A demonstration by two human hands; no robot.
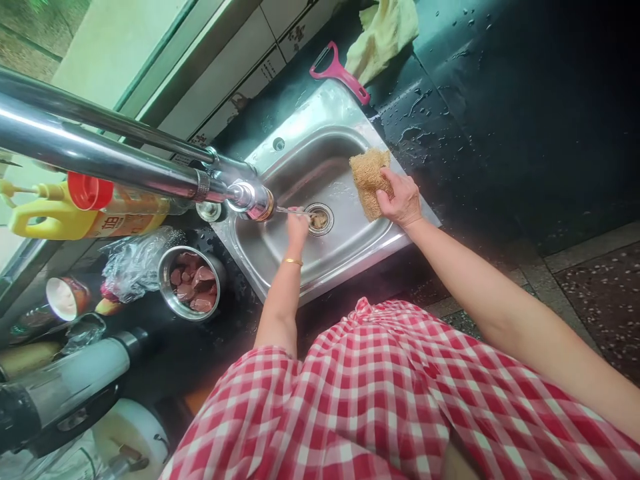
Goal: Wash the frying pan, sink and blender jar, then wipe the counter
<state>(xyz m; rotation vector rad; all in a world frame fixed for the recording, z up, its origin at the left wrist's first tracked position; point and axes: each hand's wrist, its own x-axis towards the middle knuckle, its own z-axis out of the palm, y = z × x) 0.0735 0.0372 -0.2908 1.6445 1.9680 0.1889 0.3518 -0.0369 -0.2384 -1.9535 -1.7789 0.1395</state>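
My right hand [399,198] grips a tan loofah sponge [369,180] over the right side of the steel sink [345,237]. Lower in the basin, my left hand [299,225] is beside the drain [327,227], under the thin water stream from the chrome tap [253,200]. Its fingers are small and partly hidden, so I cannot make out whether they hold anything. A light brown clump [319,219] lies in the drain opening, close to the left fingertips.
A pink peeler [340,70] and a pale yellow cloth [383,37] lie behind the sink on the wet dark counter [480,133]. To the left stand a steel pot [164,283] of dark red meat pieces [195,283] and a yellow bottle [50,217].
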